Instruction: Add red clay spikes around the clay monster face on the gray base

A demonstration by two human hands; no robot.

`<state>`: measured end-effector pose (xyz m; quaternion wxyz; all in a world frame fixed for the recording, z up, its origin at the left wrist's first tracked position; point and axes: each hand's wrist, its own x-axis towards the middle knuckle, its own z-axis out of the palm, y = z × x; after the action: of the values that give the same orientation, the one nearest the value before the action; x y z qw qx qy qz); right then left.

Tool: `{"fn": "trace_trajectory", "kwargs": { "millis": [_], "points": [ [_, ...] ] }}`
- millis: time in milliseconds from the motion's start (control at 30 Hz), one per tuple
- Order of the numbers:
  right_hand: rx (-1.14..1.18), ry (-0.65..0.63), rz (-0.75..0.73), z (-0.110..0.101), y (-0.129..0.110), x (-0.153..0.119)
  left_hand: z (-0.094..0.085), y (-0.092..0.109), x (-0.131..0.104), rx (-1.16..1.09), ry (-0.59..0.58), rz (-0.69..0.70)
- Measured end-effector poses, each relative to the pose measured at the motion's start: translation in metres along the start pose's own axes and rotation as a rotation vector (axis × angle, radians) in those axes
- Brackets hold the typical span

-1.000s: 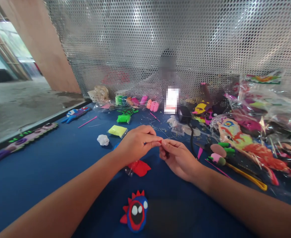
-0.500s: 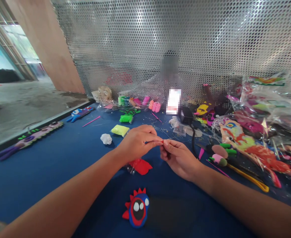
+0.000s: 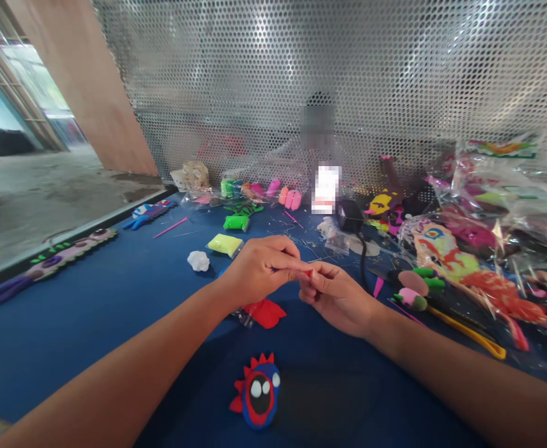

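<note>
Above the middle of the blue table, my left hand (image 3: 257, 270) and my right hand (image 3: 341, 298) meet at the fingertips. Between them is a small piece of red modelling clay (image 3: 308, 273), pinched by both and mostly hidden by the fingers. Below my left hand lies a larger lump of red clay (image 3: 268, 313) with clear wrapping beside it. Nearer to me rests a blue and red clay face (image 3: 260, 395) with white eyes, a dark mouth area and red spikes along its edge.
White clay (image 3: 199, 261), a yellow clay packet (image 3: 225, 244) and a green one (image 3: 236, 222) lie beyond my left hand. Finished clay figures (image 3: 51, 264) line the left edge. A black box with a cable (image 3: 350, 215), a yellow-handled tool (image 3: 469, 333) and bagged figures crowd the right.
The fingertips have shifted slightly, and a bit more of the red clay piece shows between them. The view has moved a little; things on the table stay put.
</note>
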<state>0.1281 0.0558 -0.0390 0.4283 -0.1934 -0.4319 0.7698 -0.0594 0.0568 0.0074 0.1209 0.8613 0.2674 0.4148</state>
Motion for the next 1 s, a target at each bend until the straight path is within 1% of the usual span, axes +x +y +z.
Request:
{"fn": "trace_trajectory", "kwargs": {
  "millis": [100, 167, 233, 333, 467, 700, 1000],
  "points": [
    [0.010, -0.090, 0.038, -0.002, -0.001, -0.001, -0.001, 0.003, 0.001, -0.063, -0.031, 0.024],
    [0.006, -0.114, 0.046, -0.003, -0.001, -0.001, -0.001, 0.004, 0.001, -0.067, -0.051, 0.039],
    [0.000, -0.098, 0.034, -0.003, -0.001, -0.001, -0.002, 0.004, 0.001, -0.036, -0.042, 0.046],
    [-0.006, -0.052, 0.004, -0.001, -0.001, 0.000, -0.002, 0.000, 0.000, 0.067, -0.018, 0.056],
    [-0.074, 0.017, -0.017, 0.003, -0.001, 0.000, -0.003, -0.005, -0.001, 0.184, -0.048, 0.097],
    [-0.157, 0.106, -0.039, 0.009, 0.000, 0.001, -0.008, -0.007, -0.002, 0.210, -0.115, 0.049],
    [-0.248, 0.128, -0.093, 0.013, 0.004, 0.001, -0.005, -0.010, -0.001, 0.247, -0.137, 0.026]
  ]
}}
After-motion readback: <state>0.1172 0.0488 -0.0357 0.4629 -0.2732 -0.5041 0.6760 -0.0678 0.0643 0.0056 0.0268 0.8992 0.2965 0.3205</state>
